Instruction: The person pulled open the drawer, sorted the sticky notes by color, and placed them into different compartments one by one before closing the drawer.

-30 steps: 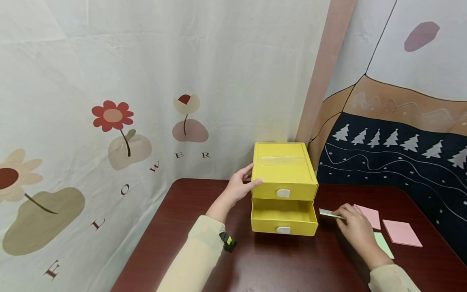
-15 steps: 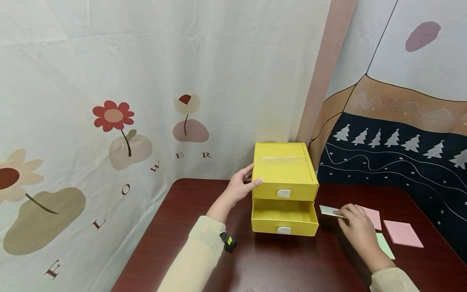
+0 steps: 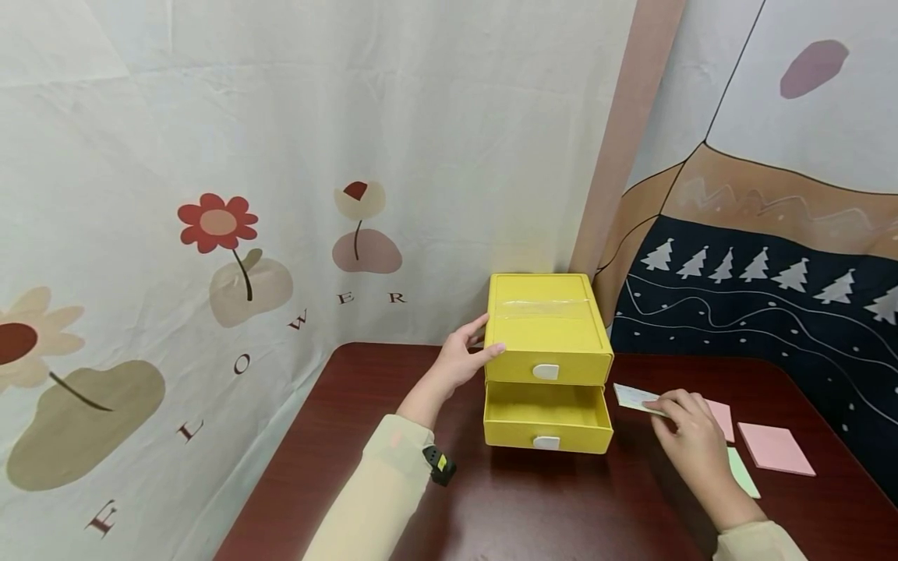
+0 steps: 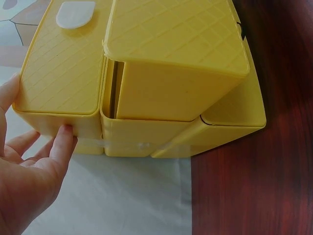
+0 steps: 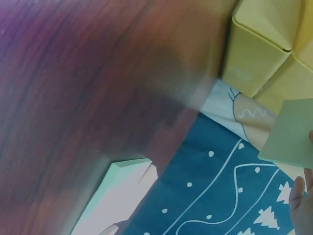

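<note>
A yellow two-drawer box (image 3: 547,327) stands on the table, its lower drawer (image 3: 512,434) pulled out and its upper one closed. My left hand (image 3: 459,362) rests on the box's left side, fairly straight fingers spread near the front upper corner. In the left wrist view, fingertips of this hand (image 4: 34,176) touch the yellow wall. My right hand (image 3: 691,444) pinches a pale green sticky note pad (image 3: 634,397) between thumb and fingers, raised right of the open drawer. The same green pad (image 5: 288,132) shows at the right edge of the right wrist view.
On the dark red table (image 3: 561,514) to the right lie a pink pad (image 3: 775,449), another pink pad (image 3: 721,414) partly behind my right hand, and a green pad (image 3: 742,474) partly covered by my forearm. Printed curtains hang behind the table.
My right hand has tilted the held pad, so more of its upper face shows, and risen slightly. The left hand and the box stay where they were.
</note>
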